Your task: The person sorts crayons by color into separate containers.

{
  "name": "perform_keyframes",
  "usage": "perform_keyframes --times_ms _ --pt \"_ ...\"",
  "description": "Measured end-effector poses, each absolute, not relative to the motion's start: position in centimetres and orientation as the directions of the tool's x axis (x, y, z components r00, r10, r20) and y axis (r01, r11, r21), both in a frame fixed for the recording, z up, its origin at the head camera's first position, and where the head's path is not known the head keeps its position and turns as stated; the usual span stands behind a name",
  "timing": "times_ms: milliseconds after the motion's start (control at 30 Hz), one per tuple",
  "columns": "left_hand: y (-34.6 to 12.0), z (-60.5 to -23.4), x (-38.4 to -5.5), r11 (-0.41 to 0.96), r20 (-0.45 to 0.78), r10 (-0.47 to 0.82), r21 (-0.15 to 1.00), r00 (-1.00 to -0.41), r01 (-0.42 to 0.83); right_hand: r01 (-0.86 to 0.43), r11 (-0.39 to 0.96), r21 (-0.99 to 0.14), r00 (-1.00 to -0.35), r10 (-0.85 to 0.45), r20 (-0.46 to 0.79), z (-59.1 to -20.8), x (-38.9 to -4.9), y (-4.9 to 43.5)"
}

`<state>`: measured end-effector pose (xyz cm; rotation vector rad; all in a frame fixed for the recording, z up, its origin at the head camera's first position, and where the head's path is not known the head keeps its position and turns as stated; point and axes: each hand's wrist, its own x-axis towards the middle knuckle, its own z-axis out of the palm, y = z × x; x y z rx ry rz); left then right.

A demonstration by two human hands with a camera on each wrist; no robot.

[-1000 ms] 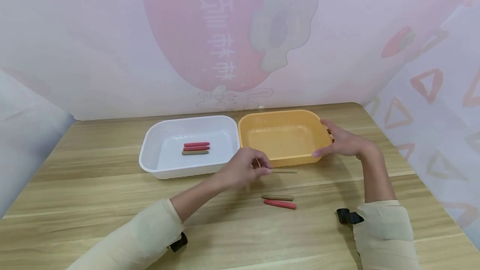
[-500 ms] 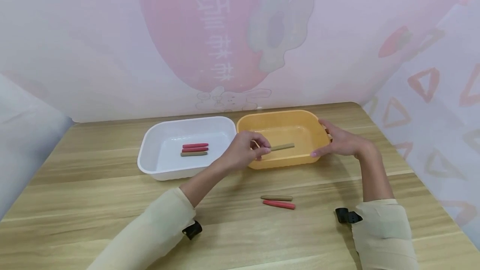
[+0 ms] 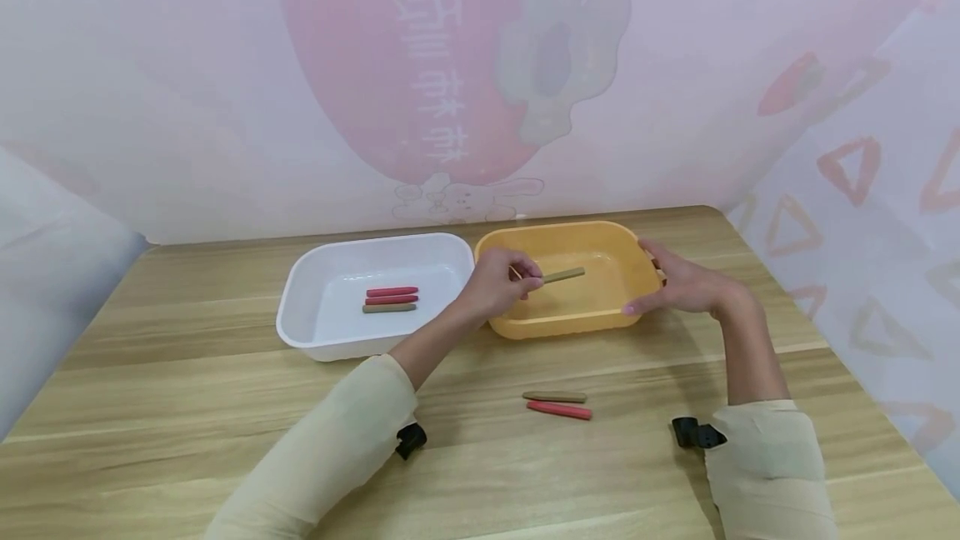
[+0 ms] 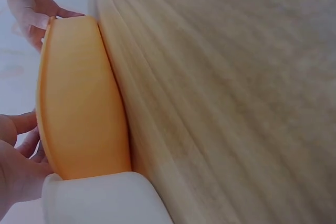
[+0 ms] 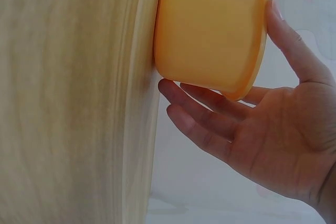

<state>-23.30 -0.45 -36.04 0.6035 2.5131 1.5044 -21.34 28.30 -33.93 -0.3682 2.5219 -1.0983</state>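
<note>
In the head view my left hand (image 3: 504, 280) pinches a brown crayon (image 3: 564, 275) above the floor of the yellow plastic tray (image 3: 566, 325), near its left side. The crayon points right and cannot be seen in the left wrist view, where the tray wall (image 4: 84, 98) hides it. My right hand (image 3: 686, 282) holds the tray's right end, with the thumb on the front rim and the fingers along the outer end wall (image 5: 210, 35). A brown crayon (image 3: 555, 397) and a red crayon (image 3: 559, 411) lie side by side on the table, in front of the tray.
A white plastic tray (image 3: 322, 348) stands against the yellow tray's left side. Inside it lie two red crayons (image 3: 392, 292) and one brown crayon (image 3: 390, 307) in a row. The wood-grain table (image 3: 480, 473) meets a printed backdrop (image 3: 225, 107) behind the trays.
My left hand has carried the brown crayon from in front of the yellow tray, up over its front rim and inward. The right hand stays at the tray's end.
</note>
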Motion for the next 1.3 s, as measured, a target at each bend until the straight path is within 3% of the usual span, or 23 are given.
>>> perform_keyframes --times_ms 200,467,1300 --pt "0.3 -36.2 -23.9 0.454 0.066 0.411 0.850 -0.909 0.266 -0.084 0.654 -0.752 -0.898 -0.377 -0.228 -33.9 -21.2 28.4" --pt "1.2 -36.4 -24.6 0.601 0.091 0.381 0.732 -0.920 0.321 -0.085 0.663 -0.744 -0.899 -0.373 -0.230 -33.8 -21.3 28.3" --pt "2.8 -37.9 -27.0 0.767 -0.031 0.275 0.609 -0.961 0.200 -0.078 0.665 -0.743 -0.899 -0.370 -0.236 -33.9 -21.3 28.2"
